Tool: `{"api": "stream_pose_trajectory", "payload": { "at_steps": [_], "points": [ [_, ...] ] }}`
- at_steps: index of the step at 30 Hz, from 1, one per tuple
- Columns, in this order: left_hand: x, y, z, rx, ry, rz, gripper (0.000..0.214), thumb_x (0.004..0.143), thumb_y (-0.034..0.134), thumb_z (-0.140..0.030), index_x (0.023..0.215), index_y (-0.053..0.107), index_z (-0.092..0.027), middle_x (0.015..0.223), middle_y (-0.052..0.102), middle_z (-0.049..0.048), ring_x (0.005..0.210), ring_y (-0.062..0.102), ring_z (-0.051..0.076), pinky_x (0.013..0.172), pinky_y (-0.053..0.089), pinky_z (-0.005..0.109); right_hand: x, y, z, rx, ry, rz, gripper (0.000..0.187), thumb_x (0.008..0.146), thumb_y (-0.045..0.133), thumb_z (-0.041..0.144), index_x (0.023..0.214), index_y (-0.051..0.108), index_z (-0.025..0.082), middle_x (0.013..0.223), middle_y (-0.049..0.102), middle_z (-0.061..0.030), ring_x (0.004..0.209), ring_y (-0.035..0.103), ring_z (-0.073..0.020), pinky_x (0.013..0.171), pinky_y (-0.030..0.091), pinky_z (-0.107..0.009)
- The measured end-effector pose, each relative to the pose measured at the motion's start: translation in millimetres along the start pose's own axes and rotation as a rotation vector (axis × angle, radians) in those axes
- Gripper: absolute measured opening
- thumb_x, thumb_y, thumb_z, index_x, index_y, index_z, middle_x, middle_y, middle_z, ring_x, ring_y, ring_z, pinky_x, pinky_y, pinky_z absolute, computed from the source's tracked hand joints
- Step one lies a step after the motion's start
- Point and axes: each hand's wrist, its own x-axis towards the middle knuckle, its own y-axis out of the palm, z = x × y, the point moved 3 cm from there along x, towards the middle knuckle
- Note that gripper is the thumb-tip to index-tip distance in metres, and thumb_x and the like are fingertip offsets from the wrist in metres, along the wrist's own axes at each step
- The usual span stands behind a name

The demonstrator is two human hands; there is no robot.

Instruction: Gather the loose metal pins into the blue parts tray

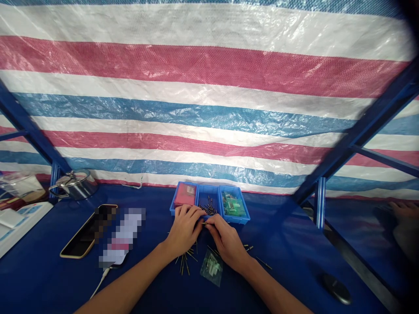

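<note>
In front of the blue bins, my left hand and my right hand meet with their fingertips closed on a small brass-coloured metal pin. Fingers hide most of the pin. Just behind them, the middle bin holds several loose dark metal pins. More thin pins lie fanned out on the table below my left wrist, and others lie to the right of my right wrist. Between my forearms is a clear plastic bag with small pale pieces inside.
The left bin holds a pinkish-red packet, the right one green-tinted packets. On the left are a phone, a blurred-out device with a cable, and a lidded metal pot. A black mouse-like object lies at right.
</note>
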Motion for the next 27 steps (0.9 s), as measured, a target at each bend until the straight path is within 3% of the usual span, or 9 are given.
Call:
{"api": "stream_pose_trajectory", "payload": {
  "at_steps": [4, 9, 17, 27],
  "points": [
    [0.2, -0.5, -0.7, 0.008, -0.006, 0.003, 0.024, 0.106, 0.051, -0.018, 0.125, 0.064, -0.026, 0.123, 0.070, 0.0049, 0.110, 0.055, 0.026, 0.094, 0.038, 0.046, 1.2, -2.0, 2.4, -0.026, -0.049, -0.023, 0.022, 0.114, 0.042, 0.028, 0.111, 0.063, 0.027, 0.115, 0.064, -0.0079, 0.094, 0.067, -0.0198, 0.080, 0.055, -0.030],
    [0.3, -0.8, -0.8, 0.022, -0.002, 0.002, 0.025, 0.106, 0.052, -0.019, 0.126, 0.064, -0.027, 0.125, 0.070, 0.0042, 0.111, 0.055, 0.026, 0.096, 0.038, 0.046, 3.6, -5.0, 0.5, -0.073, -0.023, -0.095, 0.025, 0.113, 0.043, 0.031, 0.110, 0.067, 0.027, 0.098, 0.060, -0.0056, 0.084, 0.064, -0.0201, 0.074, 0.055, -0.031],
    [0.4, -0.1, -1.3, 0.037, 0.001, -0.017, 0.022, 0.107, 0.051, -0.020, 0.124, 0.064, -0.027, 0.122, 0.070, 0.0046, 0.109, 0.056, 0.026, 0.095, 0.039, 0.045, 6.9, -6.3, -3.8, 0.001, -0.016, -0.127, 0.022, 0.114, 0.043, 0.030, 0.116, 0.064, 0.027, 0.105, 0.069, -0.0067, 0.097, 0.068, -0.0230, 0.085, 0.055, -0.035],
    [0.1, -0.9, -2.0, 0.043, 0.015, -0.041, 0.023, 0.107, 0.051, -0.019, 0.123, 0.066, -0.026, 0.121, 0.070, 0.0052, 0.109, 0.056, 0.026, 0.094, 0.041, 0.044, 5.7, -7.5, -6.8, -0.011, -0.005, -0.142, 0.020, 0.113, 0.045, 0.035, 0.108, 0.063, 0.027, 0.101, 0.073, -0.0048, 0.093, 0.072, -0.0226, 0.081, 0.057, -0.033]
  ]
}}
